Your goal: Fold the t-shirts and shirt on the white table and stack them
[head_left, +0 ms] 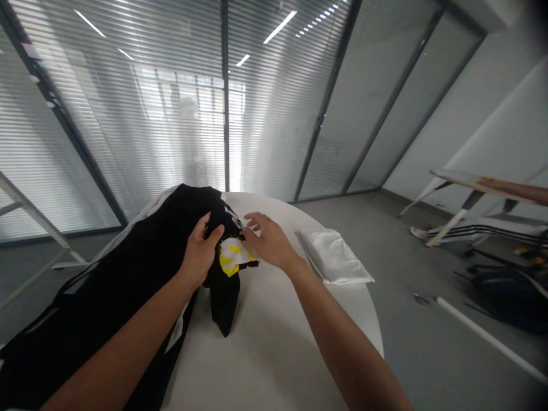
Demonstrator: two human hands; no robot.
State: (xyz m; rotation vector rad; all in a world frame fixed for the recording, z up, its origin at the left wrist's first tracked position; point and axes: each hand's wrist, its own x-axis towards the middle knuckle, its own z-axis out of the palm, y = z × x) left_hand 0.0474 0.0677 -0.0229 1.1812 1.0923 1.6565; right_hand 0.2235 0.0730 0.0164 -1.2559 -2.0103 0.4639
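Note:
A black garment (141, 251) with white and yellow printing lies along the left side of a white table (274, 337). My left hand (200, 251) grips its black cloth, with thumb and fingers bent around a fold. Across from it, my right hand (269, 240) is at the garment's right edge, its fingers curled but apart and its thumb side against the cloth. Between the hands a yellow and white printed part (233, 257) stands up in a fold. A black flap (225, 305) hangs below it onto the table. Some fingertips are hidden by the cloth.
A white plastic packet (338, 256) lies at the table's right edge. A glass wall with blinds (274, 103) stands behind. To the right are another table (483, 191), a person's striped trouser leg (492, 233), a dark bag (509, 294) and a white pole (488, 337).

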